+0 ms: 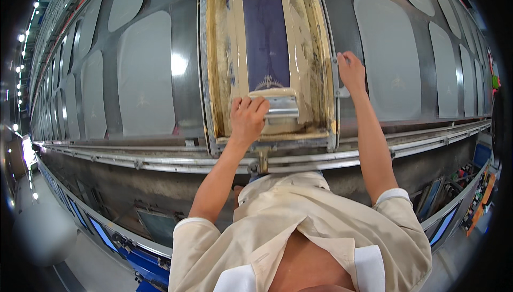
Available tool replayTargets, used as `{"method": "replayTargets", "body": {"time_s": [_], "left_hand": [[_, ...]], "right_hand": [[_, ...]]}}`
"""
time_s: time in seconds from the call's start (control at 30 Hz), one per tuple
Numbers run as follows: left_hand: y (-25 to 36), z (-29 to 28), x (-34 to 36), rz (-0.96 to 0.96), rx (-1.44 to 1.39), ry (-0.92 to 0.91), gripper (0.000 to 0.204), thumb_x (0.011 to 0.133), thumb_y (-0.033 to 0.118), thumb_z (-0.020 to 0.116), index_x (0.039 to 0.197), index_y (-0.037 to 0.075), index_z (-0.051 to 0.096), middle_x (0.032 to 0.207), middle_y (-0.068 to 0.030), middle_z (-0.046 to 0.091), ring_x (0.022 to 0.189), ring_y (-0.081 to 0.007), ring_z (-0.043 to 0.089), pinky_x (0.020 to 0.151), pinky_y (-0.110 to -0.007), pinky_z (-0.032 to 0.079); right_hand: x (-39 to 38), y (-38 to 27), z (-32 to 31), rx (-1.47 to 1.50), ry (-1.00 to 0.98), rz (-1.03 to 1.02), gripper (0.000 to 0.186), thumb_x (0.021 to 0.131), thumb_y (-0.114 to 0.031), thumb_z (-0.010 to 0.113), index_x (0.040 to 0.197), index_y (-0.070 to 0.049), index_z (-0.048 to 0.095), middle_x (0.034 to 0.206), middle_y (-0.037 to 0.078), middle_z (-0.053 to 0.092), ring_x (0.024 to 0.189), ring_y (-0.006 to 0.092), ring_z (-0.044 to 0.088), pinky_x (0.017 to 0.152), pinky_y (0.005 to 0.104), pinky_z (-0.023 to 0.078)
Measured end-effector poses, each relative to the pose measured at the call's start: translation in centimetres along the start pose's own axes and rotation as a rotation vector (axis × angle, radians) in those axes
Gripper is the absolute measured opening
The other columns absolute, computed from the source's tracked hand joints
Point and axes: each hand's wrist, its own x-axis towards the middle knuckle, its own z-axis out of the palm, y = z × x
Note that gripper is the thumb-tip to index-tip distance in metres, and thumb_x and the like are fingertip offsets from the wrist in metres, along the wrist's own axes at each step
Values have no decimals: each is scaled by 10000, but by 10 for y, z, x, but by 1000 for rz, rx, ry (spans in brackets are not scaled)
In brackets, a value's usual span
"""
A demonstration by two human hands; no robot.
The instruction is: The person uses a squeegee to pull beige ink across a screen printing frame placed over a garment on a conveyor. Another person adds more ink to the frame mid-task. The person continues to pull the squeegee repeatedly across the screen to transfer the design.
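**Gray worktable stretching past both hands while a metal squeegee is resting by the left one**

Flat gray panels are lying in rows outward of each hand. The left hand is gripping the squeegee's left end, fingers wrapped over it. The right hand is curling beside the right side of the screen frame; whether it is pinching the frame cannot be told. Between the hands and beyond, cream smears are bordering a purple window. Apparently a squeegee stroke is standing at its near end; continuing would seemingly call for even pressure and a steady frame. Nearer than both hands, metal rails are edging the worktable; far left of the left hand, lights are shining.
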Motion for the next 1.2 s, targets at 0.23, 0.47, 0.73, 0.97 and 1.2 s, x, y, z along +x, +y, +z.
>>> {"method": "replayTargets", "body": {"time_s": [0.23, 0.47, 0.73, 0.97, 1.2], "left_hand": [[-134, 42, 187, 43, 64, 51, 378, 642, -11, 716, 990, 137, 699, 999, 8, 709, 894, -210, 624, 851, -382, 416], [-203, 39, 336, -6, -87, -73, 169, 718, 144, 790, 874, 108, 737, 831, -70, 712, 774, -316, 654, 717, -434, 483], [-242, 39, 396, -189, -139, -409, 328, 723, 306, 807, 976, 105, 753, 827, -135, 718, 757, -340, 654, 705, -435, 497], [-204, 33, 335, -132, -110, -343, 258, 717, 307, 794, 911, 144, 747, 830, -113, 728, 813, -344, 684, 741, -447, 529], [-117, 18, 162, -24, -56, -304, 144, 735, 258, 769, 823, 154, 724, 809, -89, 718, 815, -310, 703, 740, -449, 502]], "right_hand": [[87, -88, 3, 174, -147, -398, 330, 931, -303, 685, 1163, -69, 677, 1016, 155, 688, 964, 303, 654, 849, 402, 511], [219, -198, 55, 5, -439, -767, 488, 830, -399, 753, 1164, -51, 680, 1012, 152, 708, 934, 313, 667, 816, 387, 526], [284, -234, 114, -273, -515, -721, 329, 738, -276, 767, 952, -34, 706, 848, 175, 722, 765, 345, 686, 724, 419, 537], [224, -207, 106, -311, -511, -726, 263, 757, -226, 734, 933, -34, 695, 852, 192, 707, 822, 396, 666, 743, 456, 524], [39, -141, 73, -360, -450, -892, 194, 719, -201, 735, 840, -72, 657, 827, 165, 686, 840, 372, 670, 736, 475, 524]]}}
